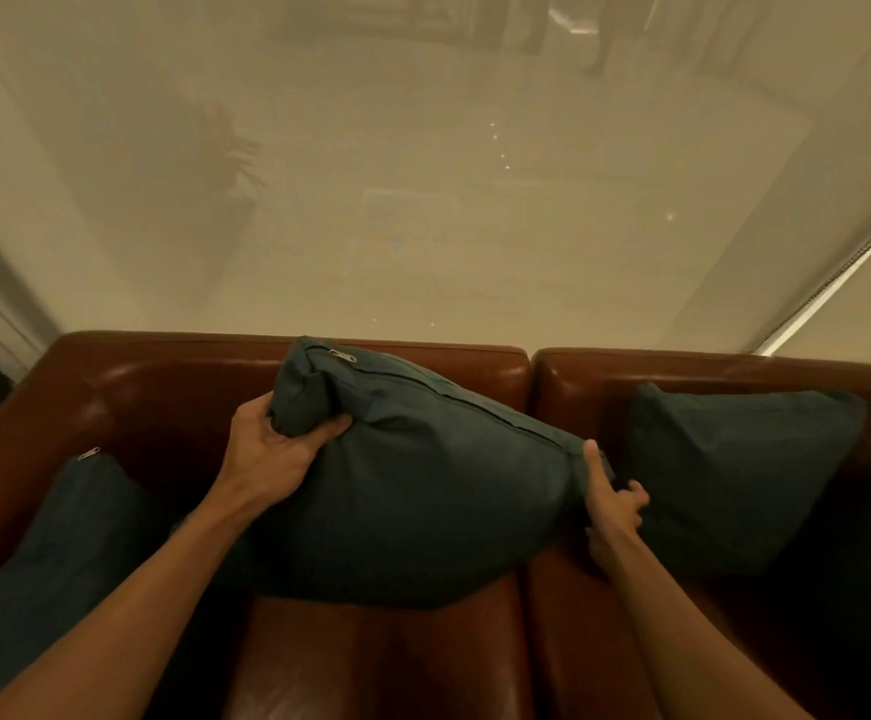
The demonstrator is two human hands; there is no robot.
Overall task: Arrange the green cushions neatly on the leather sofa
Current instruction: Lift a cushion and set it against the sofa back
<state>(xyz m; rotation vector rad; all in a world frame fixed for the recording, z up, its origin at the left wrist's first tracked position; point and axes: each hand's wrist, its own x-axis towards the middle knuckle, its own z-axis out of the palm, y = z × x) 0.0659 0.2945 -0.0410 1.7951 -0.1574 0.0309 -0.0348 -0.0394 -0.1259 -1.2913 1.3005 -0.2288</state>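
Observation:
A dark green cushion [423,491] stands tilted against the back of the brown leather sofa [163,376], zipper edge up, over the seam between two seats. My left hand [272,454] grips its upper left corner. My right hand [612,504] pinches its right corner. A second green cushion [734,475] leans upright against the right backrest. A third green cushion [59,558] lies slanted at the left end, partly hidden under my left forearm.
Behind the sofa rises a pale frosted glass wall [423,200] with faint reflections. A roller blind edge with a bead chain [838,283] runs at the right. The brown seat cushions [381,662] are bare in front.

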